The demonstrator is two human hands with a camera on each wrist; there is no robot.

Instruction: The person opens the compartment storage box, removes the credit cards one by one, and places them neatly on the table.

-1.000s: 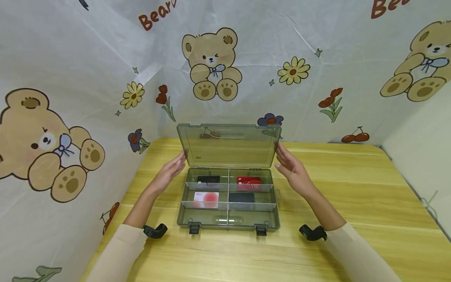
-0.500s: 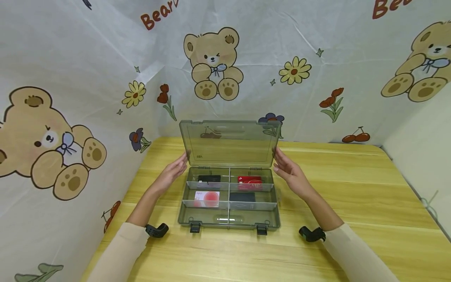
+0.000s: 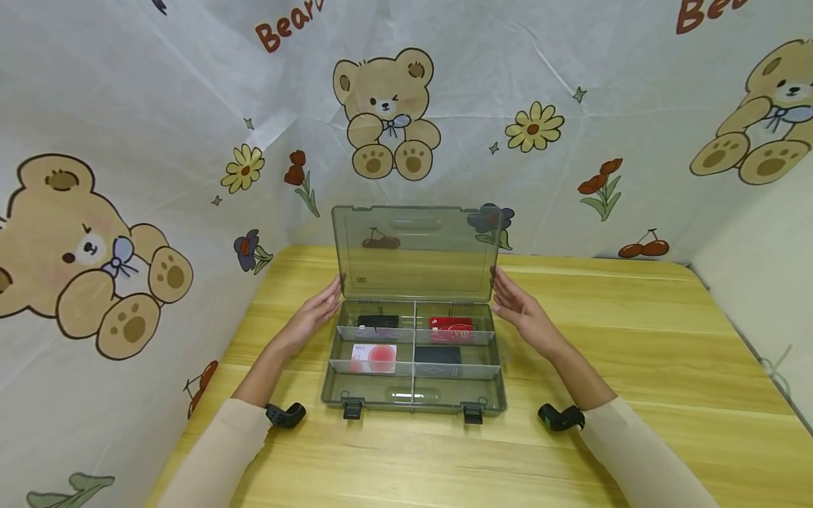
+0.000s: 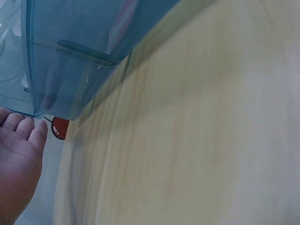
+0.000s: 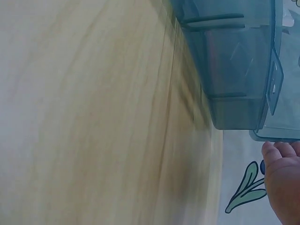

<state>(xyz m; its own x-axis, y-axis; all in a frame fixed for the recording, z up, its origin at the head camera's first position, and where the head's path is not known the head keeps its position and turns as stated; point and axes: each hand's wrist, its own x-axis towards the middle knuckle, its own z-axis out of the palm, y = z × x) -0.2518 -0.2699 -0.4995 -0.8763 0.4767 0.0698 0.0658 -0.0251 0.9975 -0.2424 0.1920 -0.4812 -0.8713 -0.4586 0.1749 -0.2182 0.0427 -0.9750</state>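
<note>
A translucent grey divided box [image 3: 376,389] stands on the table with its lid [image 3: 416,255] raised nearly upright. My left hand [image 3: 309,317] has its fingers extended against the lid's left edge; in the left wrist view its fingertips [image 4: 28,125] are right at that edge. On the other side, my right hand [image 3: 524,315] touches the lid's right edge with extended fingers. The compartments hold a black item [image 3: 377,322], a red card-like item [image 3: 451,326], a white and pink card [image 3: 375,358] and a dark flat item [image 3: 438,355]. Two dark latches [image 3: 473,414] hang down at the box front.
The wooden table [image 3: 635,339] extends around the box. Behind and to the left hangs a white cloth [image 3: 470,85] printed with bears and flowers. A dark band device [image 3: 286,415] sits at the left wrist and a matching device [image 3: 561,417] at the right wrist.
The lid has tilted further back, its top edge rising in the head view. Both hands have followed its sides, drawing slightly closer together. The box and its contents stay in place.
</note>
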